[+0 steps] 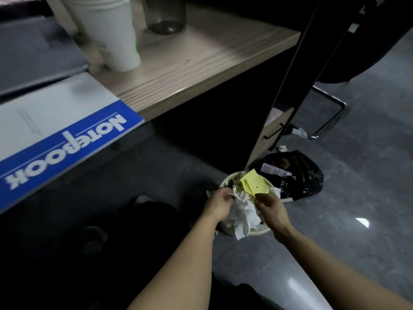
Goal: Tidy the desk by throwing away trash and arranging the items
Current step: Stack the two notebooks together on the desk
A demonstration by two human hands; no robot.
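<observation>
Down on the grey floor, beside the dark end panel of the desk, stands a round cream wastebasket [259, 232], heaped to the brim. Both of the person's bare arms reach down to it. The left hand [218, 203] is curled over the near left rim, its fingers [228, 196] folded inward and pressed into a wad of crumpled white tissue [242, 217] that spills over the front edge of the basket. The right hand [269, 208] is at the right side of the heap, its fingers [260, 196] pinching the lower corner of a yellow sheet of paper [253, 182], which stands up tilted from the top of the pile. Whether the tissue is truly gripped or only pushed down, I cannot tell.

Just behind the basket, to its right, lies an open black rubbish bag [306, 180] with a small bottle showing inside. Two scraps of white paper [282, 148] lie on the floor further back, near a chrome chair leg [335, 117].

Up on the wooden surface [201, 63] a stack of white paper cups [111, 32] stands beside a dark translucent tumbler [165, 14]. A blue-and-white notebook [55, 130] lies at the front edge, its corner jutting past it.
</observation>
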